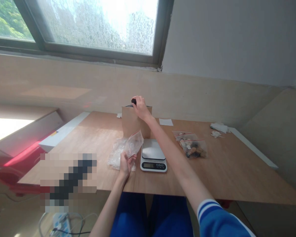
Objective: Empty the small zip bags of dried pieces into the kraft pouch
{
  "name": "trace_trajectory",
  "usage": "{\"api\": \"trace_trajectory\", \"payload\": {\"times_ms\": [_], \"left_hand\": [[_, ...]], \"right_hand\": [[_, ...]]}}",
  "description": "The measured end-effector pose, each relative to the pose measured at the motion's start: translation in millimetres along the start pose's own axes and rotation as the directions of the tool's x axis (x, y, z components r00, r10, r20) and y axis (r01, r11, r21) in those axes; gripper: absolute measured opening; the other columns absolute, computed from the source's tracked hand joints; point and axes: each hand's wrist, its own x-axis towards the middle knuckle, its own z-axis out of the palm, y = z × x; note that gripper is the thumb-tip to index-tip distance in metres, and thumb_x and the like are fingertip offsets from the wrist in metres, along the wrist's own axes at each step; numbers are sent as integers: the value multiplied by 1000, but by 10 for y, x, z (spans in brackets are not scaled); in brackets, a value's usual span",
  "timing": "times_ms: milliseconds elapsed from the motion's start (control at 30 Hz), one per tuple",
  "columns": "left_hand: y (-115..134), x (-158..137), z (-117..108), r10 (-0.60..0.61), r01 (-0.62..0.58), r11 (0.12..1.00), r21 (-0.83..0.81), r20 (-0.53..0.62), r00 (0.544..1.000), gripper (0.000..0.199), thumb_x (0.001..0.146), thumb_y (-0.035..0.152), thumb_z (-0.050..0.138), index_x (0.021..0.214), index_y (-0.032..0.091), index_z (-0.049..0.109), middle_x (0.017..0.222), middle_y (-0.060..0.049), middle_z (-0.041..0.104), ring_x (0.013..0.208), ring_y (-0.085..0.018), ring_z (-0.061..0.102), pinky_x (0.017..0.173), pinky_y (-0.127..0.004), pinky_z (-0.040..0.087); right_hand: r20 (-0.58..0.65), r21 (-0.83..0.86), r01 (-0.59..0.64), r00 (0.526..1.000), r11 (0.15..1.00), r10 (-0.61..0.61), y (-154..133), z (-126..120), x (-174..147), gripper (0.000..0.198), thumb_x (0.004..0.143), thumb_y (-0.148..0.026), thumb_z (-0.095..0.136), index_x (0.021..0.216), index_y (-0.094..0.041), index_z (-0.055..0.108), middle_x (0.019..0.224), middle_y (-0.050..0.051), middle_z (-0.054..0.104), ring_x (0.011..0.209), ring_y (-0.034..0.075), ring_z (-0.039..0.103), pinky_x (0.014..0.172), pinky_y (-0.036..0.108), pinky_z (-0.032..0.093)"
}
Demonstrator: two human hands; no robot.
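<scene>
nothing i can actually read here, tiny pale markings (pixel 160 165) on the dark front panel (pixel 154 169) of the white scale (pixel 153 149) — too blurry, little display (pixel 148 165) — same deal

Looks like a plain workroom: wooden worktable (pixel 224 171), digital scale (pixel 153 150), zip bags (pixel 135 144), brown paper bag (pixel 130 122), window (pixel 101 26), power strip (pixel 62 224) below.

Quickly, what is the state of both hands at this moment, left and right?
Left hand: closed, holding a clear plastic bag.
Right hand: closed, holding a small dark object at the top of the brown paper bag.
</scene>
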Motion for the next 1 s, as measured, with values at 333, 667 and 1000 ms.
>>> {"api": "trace_trajectory", "payload": {"times_ms": [333,667,1000], "left_hand": [[21,-33,23,13,-13,1000,-24,10,1000,23,65,37,48,74,17,54,56,-2,62,48,-12,56,49,-21,42],[43,-41,20,-8,9,1000,-29,32,999,19,63,36,48,67,17,50,53,0,58,46,-11,53,47,-20,40],[47,-34,24,-17,19,996,-82,23,1000,13,61,30,53,63,17,51,54,3,54,43,-9,48,44,-21,39]], "right_hand": [[151,89,-27,988,996,14,0,-16,-49,14,88,-18,41,99,-14,48,97,10,54,90,19,51,83,32,41],[-133,-7,-259,958,966,255,18,-84,70,19,90,-20,39,108,-14,45,108,14,48,97,23,52,81,36,44],[32,-138,-64,997,988,69,220,-59,3,20,93,-20,34,106,-13,48,103,13,51,97,21,49,89,34,39]]}}
